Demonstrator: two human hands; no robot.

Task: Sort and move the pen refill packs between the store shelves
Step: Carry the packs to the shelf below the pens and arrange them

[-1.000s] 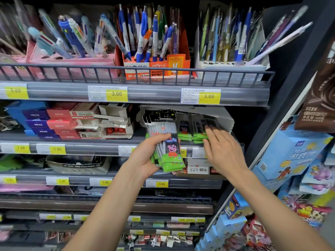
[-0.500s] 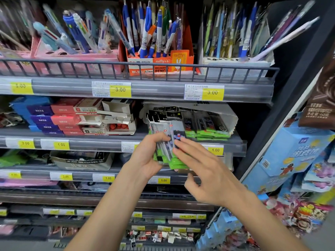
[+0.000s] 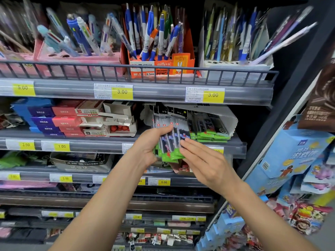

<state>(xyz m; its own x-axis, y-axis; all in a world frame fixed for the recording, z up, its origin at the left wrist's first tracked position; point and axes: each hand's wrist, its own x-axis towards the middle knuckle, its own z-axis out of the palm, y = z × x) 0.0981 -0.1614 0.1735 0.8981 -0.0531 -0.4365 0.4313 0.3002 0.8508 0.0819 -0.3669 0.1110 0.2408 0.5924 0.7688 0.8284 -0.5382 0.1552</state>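
My left hand (image 3: 146, 147) grips a fanned bundle of pen refill packs (image 3: 169, 142), clear sleeves with black tops and green bottoms, held upright in front of the second shelf's edge. My right hand (image 3: 204, 160) has straight fingers, and their tips touch the front right side of the bundle. More refill packs (image 3: 208, 131) lie stacked in a torn white carton (image 3: 230, 122) on the shelf just behind.
Pens stand in pink, orange and white display boxes (image 3: 163, 67) behind a wire rail on the top shelf. Blue and red small boxes (image 3: 54, 120) fill the second shelf's left. Lower shelves hold more stationery. Blue snack boxes (image 3: 293, 160) hang on the right rack.
My right hand came off the packs in the carton and moved down and left to the bundle, where its fingers now rest. The left hand kept holding the bundle.
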